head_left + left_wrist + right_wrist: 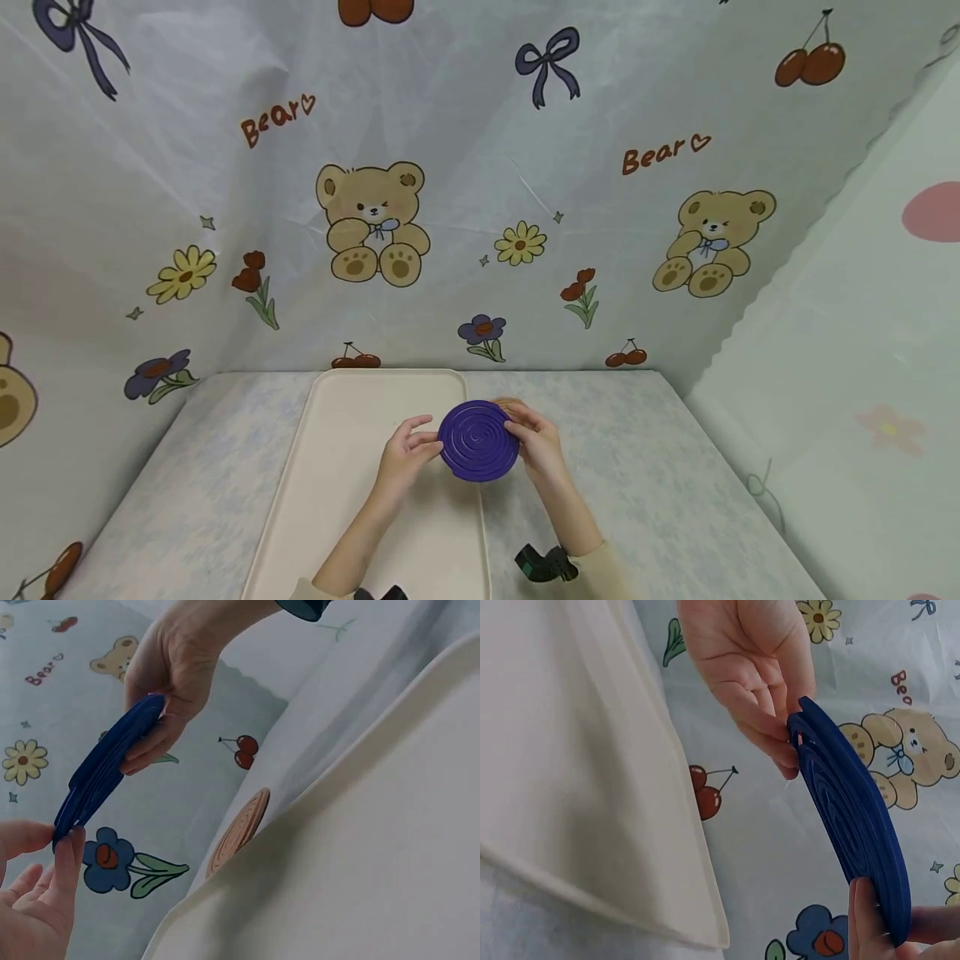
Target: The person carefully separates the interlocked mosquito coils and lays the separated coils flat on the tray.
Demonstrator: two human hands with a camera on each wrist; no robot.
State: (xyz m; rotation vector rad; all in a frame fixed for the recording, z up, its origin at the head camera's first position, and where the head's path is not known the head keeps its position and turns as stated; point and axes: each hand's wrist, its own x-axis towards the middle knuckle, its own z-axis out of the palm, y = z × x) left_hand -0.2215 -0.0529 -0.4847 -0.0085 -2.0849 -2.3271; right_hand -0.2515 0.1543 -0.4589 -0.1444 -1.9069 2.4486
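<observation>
Both hands hold up a round purple-blue disc point(478, 442) with a spiral of raised rings on its face, above the right edge of the cream tray point(360, 467). My left hand point(405, 458) pinches its left rim between thumb and fingertips. On the opposite rim, my right hand point(538, 443) grips with the thumb on the face and the fingers behind. The wrist views show the disc tilted almost edge-on, apparently layered at the rim. A tan ringed disc point(238, 832) lies beyond the tray edge, mostly hidden behind my right hand in the head view.
The tray lies lengthwise on the left half of a grey marbled table point(637, 475). Behind the table hangs a curtain point(465, 167) printed with bears, flowers and cherries. Another pale curtain point(847, 350) borders the right side.
</observation>
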